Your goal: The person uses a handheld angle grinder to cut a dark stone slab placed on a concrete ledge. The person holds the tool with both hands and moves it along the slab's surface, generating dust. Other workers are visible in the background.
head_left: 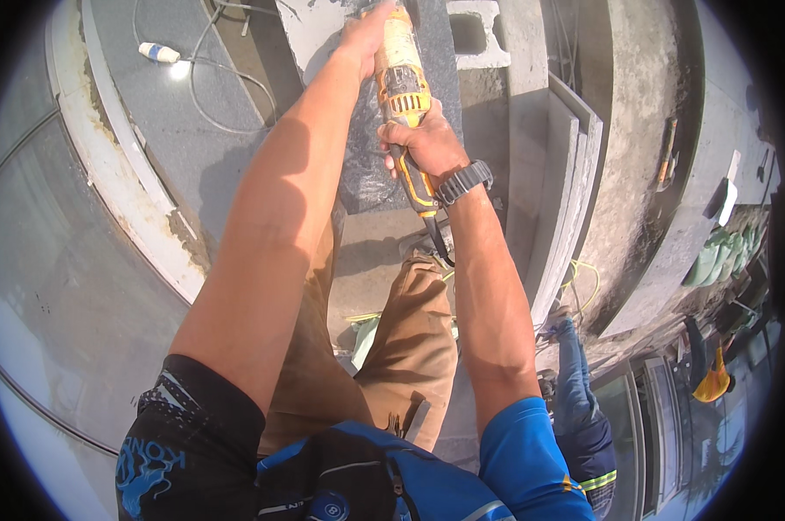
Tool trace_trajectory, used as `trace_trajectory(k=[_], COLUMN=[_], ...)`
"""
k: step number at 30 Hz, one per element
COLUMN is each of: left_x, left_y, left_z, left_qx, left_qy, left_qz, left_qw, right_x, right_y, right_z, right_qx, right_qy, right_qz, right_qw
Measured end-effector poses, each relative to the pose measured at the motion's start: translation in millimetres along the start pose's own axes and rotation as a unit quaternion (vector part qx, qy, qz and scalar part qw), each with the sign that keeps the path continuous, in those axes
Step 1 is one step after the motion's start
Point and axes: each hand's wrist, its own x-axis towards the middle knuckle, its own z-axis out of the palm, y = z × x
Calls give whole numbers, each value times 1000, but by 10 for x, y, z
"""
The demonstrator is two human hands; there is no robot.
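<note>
A yellow and black power tool point(402, 65), an angle grinder by its shape, lies lengthwise over a grey stone slab point(371, 174) at the top middle; its head reaches the upper edge of the view and is mostly hidden. My left hand point(365, 39) is closed on the front of the tool. My right hand point(425, 141) is wrapped round its rear grip, below the vents. A black cable hangs from that end past my trousered leg point(405, 347).
A white plug point(160, 52) with a looped grey cable lies left. A concrete block point(488, 58), stacked slabs point(557, 200), a hammer-like tool point(668, 148) and green sacks point(714, 260) are right. Two other people point(575, 391) point(712, 373) are at lower right. Glazed panels border the left.
</note>
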Motion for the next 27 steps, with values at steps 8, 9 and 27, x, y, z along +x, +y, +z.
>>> trace_trajectory(k=[8, 9, 27], left_x=[-171, -205, -164], left_y=[-133, -158, -5], left_z=[43, 44, 66], left_qx=[-4, -5, 3], left_qy=[43, 45, 20], left_qz=[-7, -15, 2], left_qw=[999, 999, 1000], right_x=[-222, -256, -111], right_y=[37, 43, 48], right_z=[21, 24, -14], right_qx=[-17, -20, 2], right_qy=[34, 38, 13], right_qz=[16, 20, 6], right_qw=[999, 999, 1000])
